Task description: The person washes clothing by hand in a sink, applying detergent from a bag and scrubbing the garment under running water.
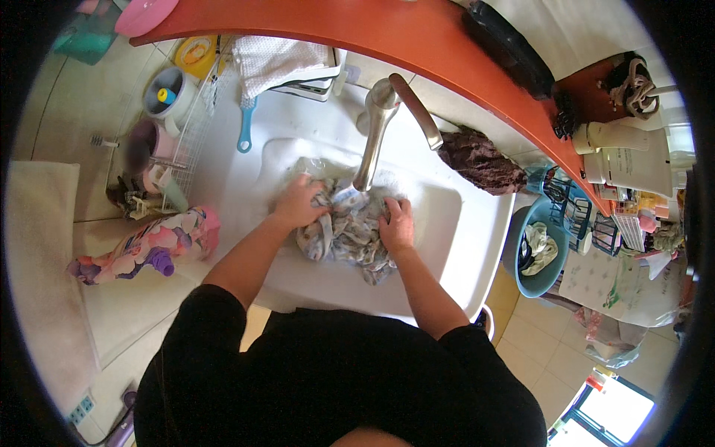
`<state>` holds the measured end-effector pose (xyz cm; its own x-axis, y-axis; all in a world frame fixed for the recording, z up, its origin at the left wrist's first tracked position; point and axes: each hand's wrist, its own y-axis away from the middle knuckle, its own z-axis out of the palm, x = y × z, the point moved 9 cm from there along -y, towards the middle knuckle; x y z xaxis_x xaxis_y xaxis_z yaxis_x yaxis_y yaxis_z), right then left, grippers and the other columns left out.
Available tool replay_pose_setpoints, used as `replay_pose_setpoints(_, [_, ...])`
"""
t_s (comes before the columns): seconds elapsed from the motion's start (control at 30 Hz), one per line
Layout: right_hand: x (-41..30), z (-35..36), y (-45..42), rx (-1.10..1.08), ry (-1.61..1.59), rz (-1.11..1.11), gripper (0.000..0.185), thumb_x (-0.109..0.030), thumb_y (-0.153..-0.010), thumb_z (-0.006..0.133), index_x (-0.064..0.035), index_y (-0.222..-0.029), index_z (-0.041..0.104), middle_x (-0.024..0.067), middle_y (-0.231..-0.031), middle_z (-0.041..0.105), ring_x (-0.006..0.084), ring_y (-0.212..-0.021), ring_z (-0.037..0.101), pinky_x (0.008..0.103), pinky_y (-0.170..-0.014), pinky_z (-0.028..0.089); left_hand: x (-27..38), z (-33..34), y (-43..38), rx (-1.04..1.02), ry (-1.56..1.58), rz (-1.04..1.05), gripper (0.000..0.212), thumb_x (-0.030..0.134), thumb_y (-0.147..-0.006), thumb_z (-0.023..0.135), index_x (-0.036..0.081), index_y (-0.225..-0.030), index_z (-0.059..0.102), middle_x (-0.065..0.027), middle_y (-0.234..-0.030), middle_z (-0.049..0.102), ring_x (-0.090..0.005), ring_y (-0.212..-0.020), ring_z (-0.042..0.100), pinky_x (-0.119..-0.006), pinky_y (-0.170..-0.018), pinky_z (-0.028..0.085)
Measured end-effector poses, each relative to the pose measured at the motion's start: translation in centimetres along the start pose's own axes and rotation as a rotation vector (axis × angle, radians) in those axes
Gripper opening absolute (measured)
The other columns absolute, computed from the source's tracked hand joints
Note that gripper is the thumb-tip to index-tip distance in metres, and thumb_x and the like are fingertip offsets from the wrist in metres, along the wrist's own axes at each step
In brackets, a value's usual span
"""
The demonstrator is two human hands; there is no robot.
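A wet, patterned grey-white cloth (pixel 357 237) lies bunched in sudsy water in the white sink basin (pixel 449 223). My left hand (pixel 300 204) presses on the cloth's upper left part, with some fingers curled into its folds. At the right edge of the cloth is my right hand (pixel 397 226), its fingertips touching the fabric. Between the hands, the spout of a brushed metal faucet (pixel 375 134) hangs over the cloth, and its lever points to the right. Whether either hand grips a fold cannot be told, as the fingertips are partly hidden.
A dark brown wet cloth (pixel 481 161) lies on the sink's back right corner. On the left stand a wire rack (pixel 195 131) with cups and a floral pouch-like pack (pixel 151 246) with a purple cap. A blue-handled brush (pixel 246 125) lies behind. An orange-red shelf (pixel 335 28) overhangs the back; a blue basket (pixel 511 240) is right.
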<state>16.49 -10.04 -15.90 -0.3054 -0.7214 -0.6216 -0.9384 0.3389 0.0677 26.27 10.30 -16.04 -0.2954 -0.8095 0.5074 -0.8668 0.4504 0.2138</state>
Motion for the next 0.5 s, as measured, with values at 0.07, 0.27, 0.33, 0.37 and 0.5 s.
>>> replay_pose_setpoints(0.07, [2.7,1.3,-0.4,-0.002,0.009,0.151,0.04,-0.015,-0.072,0.059,-0.0062,-0.11,0.05,0.0168,-0.103,0.05,0.034,-0.098,0.047,0.0404,-0.084,0.039,-1.7,0.7,-0.6,-0.044,0.072,-0.266,0.066,0.023,-0.065,0.064,0.005,-0.123,0.039,-0.0242,-0.111,0.045,-0.0365,-0.104,0.045,-0.04,-0.086,0.039])
replay_pose_setpoints(0.27, [3.0,8.3,0.1,-0.14,-1.673,0.903,0.052,-0.05,-0.081,0.046,-0.0037,-0.103,0.052,0.0097,-0.097,0.055,0.0229,-0.086,0.054,0.037,-0.075,0.045,9.1,2.6,1.4,0.01,0.698,0.004,0.063,0.014,-0.066,0.06,0.004,-0.123,0.038,-0.0188,-0.109,0.049,-0.0319,-0.097,0.051,-0.037,-0.083,0.042])
replay_pose_setpoints(0.33, [0.7,8.3,1.5,-0.357,-1.99,0.775,0.049,-0.051,-0.08,0.048,-0.0063,-0.101,0.052,0.0087,-0.09,0.057,0.02,-0.073,0.056,0.0335,-0.066,0.048,13.6,1.7,4.2,0.115,0.604,0.233,0.055,0.016,-0.068,0.062,0.001,-0.117,0.043,-0.0194,-0.105,0.051,-0.0296,-0.091,0.054,-0.036,-0.078,0.045])
replay_pose_setpoints(0.37, [-0.2,8.3,2.7,-0.452,-2.078,0.704,0.051,-0.051,-0.08,0.048,-0.0061,-0.102,0.051,0.009,-0.093,0.056,0.0203,-0.075,0.055,0.0338,-0.068,0.047,15.2,1.9,5.1,0.069,0.579,0.271,0.05,0.019,-0.069,0.065,-0.003,-0.111,0.046,-0.0207,-0.102,0.052,-0.0265,-0.086,0.055,-0.036,-0.074,0.047])
replay_pose_setpoints(0.5, [-2.4,8.7,4.3,-0.477,-1.996,0.723,0.056,-0.052,-0.078,0.05,-0.005,-0.109,0.047,0.0099,-0.102,0.052,0.0216,-0.086,0.051,0.035,-0.075,0.043,16.1,1.1,6.0,0.081,0.282,0.281,0.036,0.023,-0.07,0.063,0.004,-0.099,0.054,-0.017,-0.104,0.053,-0.0267,-0.085,0.057,-0.035,-0.069,0.048])
